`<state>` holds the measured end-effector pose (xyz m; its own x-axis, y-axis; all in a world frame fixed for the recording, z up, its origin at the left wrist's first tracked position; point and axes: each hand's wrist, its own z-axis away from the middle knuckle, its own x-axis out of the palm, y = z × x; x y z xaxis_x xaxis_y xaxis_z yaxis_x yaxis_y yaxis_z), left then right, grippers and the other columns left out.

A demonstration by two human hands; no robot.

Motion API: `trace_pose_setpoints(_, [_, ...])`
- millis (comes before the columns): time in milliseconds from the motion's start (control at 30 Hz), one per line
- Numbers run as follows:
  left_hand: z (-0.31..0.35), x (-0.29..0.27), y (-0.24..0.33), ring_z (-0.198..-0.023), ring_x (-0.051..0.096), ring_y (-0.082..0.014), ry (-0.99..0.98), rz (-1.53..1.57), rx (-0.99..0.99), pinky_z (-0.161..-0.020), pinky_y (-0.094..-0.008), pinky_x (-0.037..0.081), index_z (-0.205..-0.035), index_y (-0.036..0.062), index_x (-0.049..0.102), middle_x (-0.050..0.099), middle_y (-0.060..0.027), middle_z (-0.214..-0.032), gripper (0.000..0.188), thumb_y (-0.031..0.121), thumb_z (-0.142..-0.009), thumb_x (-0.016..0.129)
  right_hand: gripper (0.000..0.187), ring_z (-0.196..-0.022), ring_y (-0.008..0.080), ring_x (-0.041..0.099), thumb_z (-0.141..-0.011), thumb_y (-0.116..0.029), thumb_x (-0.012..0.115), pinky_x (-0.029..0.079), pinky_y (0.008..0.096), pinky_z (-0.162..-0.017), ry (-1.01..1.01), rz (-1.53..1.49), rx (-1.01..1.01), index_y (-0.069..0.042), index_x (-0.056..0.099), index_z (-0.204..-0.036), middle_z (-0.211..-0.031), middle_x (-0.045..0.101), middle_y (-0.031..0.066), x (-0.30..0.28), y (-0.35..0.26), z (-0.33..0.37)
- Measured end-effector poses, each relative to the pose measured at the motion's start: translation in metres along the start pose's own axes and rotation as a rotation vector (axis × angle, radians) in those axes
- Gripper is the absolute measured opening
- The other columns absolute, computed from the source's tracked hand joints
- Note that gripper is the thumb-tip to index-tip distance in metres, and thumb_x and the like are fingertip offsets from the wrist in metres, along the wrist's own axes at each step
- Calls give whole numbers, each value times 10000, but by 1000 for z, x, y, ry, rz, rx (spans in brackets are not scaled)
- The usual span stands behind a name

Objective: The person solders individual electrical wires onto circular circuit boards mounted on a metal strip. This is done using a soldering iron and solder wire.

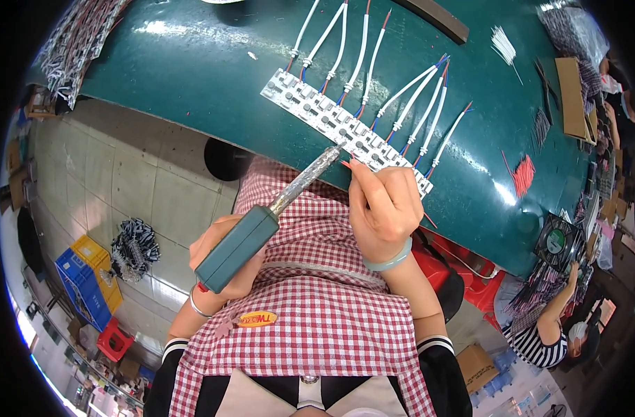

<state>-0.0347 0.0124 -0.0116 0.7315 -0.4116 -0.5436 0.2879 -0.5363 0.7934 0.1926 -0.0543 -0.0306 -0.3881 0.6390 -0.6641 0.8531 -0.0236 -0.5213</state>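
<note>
My left hand [242,275] is wrapped round the dark green handle of a soldering iron [239,244]. Its metal barrel slants up and right, and the tip meets the near edge of a white circuit board panel [309,106]. Close beside that tip, my right hand [387,205] pinches a short red wire [346,164] between thumb and fingers, against the panel's near edge. The panel lies slantwise by the table's front edge, carrying rows of small dark parts. Several white-sleeved wires [360,54] with red and blue ends run from its far side.
On the green table [213,83] lie a bundle of wires [77,45], red wire pieces [522,175], white pieces [503,46] and a dark bar [435,19]. A cardboard box [571,97] stands at the right. Blue and yellow crates [88,278] sit on the floor. A person [550,340] works at lower right.
</note>
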Motion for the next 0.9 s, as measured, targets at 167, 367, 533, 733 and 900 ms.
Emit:
trace_pose_setpoints(167, [-2, 2, -1, -714, 692, -310, 11, -6, -8, -631, -336, 566, -871, -77, 690, 665, -185, -861, 258, -70, -614, 709, 254, -623, 214, 527, -668, 44, 758, 399, 343, -541, -12, 31, -15, -13, 726, -913, -683, 509, 46, 3, 3, 1])
trace_pose_setpoints(367, [-1, 1, -7, -729, 672, -282, -49, 0, 26, -633, -330, 522, -964, -73, 670, 664, -192, -901, 230, -14, -745, 713, 232, -622, 217, 524, -678, 42, 760, 397, 345, -540, -29, 37, -3, -17, 723, -899, -690, 509, 49, 2, 3, 0])
trace_pose_setpoints(533, [-4, 3, -5, -646, 654, -281, -22, 12, 3, -578, -315, 538, -796, -78, 659, 615, -148, -756, 187, -60, -613, 693, 225, -622, 218, 522, -685, 42, 762, 396, 349, -541, -36, 37, 5, -15, 718, -898, -691, 510, 49, 1, 2, 0])
trace_pose_setpoints(733, [-4, 2, -9, -614, 636, -276, 25, 6, 76, -560, -305, 526, -792, -77, 656, 593, -140, -737, 182, -54, -615, 692, 229, -622, 216, 519, -685, 41, 763, 396, 349, -541, -39, 41, 6, -16, 717, -901, -691, 506, 49, 2, 1, -1])
trace_pose_setpoints(900, [-2, -7, -5, -650, 663, -291, 0, -3, 13, -577, -319, 540, -834, -88, 665, 630, -165, -796, 219, -59, -619, 689, 226, -626, 216, 518, -685, 42, 762, 398, 347, -544, -37, 44, 8, -20, 719, -898, -691, 502, 46, 4, 1, -1])
